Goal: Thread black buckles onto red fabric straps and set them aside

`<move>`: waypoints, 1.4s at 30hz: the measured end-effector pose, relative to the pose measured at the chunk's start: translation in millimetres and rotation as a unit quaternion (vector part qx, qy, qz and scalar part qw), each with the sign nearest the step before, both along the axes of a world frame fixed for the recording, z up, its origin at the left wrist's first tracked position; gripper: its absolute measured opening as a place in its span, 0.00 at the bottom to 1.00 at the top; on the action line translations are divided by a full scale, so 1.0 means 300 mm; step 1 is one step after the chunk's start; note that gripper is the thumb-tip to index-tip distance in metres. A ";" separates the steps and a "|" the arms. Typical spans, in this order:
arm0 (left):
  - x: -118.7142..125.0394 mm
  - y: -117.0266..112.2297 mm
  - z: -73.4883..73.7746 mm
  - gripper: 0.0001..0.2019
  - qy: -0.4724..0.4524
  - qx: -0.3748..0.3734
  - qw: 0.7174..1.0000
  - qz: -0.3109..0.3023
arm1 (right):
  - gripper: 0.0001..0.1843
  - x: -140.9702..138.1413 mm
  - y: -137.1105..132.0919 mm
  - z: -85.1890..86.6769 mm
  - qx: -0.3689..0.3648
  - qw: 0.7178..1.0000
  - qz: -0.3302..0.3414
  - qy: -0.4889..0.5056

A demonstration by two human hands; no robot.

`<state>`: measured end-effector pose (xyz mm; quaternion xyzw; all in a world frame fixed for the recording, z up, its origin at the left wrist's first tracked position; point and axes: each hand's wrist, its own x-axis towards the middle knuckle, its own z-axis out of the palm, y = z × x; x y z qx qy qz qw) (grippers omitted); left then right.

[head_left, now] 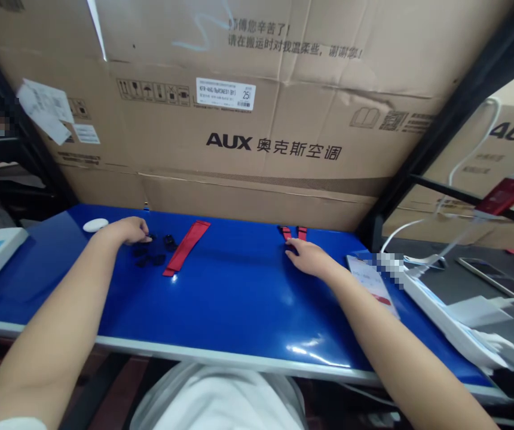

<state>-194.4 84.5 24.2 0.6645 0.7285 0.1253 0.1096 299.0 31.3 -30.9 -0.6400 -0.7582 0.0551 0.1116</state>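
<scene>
My left hand (132, 230) is at the left of the blue table, over a loose group of small black plastic buckles (158, 259). Its fingers are curled together at a black piece, whose shape is partly hidden. A folded red strap (187, 248) lies slantwise to the right of the buckles. Farther right, my right hand (307, 257) rests near two short red straps with black buckles (302, 232). Its fingertips touch or hover at the nearer end of the left one; thumb and fingers are apart.
A white oval object (95, 225) lies beyond my left forearm. At the right are a flat printed packet (372, 286) and a white power strip (449, 322) with cables. A large cardboard sheet (239, 191) stands behind the blue table (230, 298), between black metal posts (376, 233).
</scene>
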 end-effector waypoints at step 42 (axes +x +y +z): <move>0.469 -0.140 -0.033 0.13 -0.014 0.147 0.945 -0.291 | 0.10 -0.195 -0.102 0.004 0.101 0.950 0.259 0.140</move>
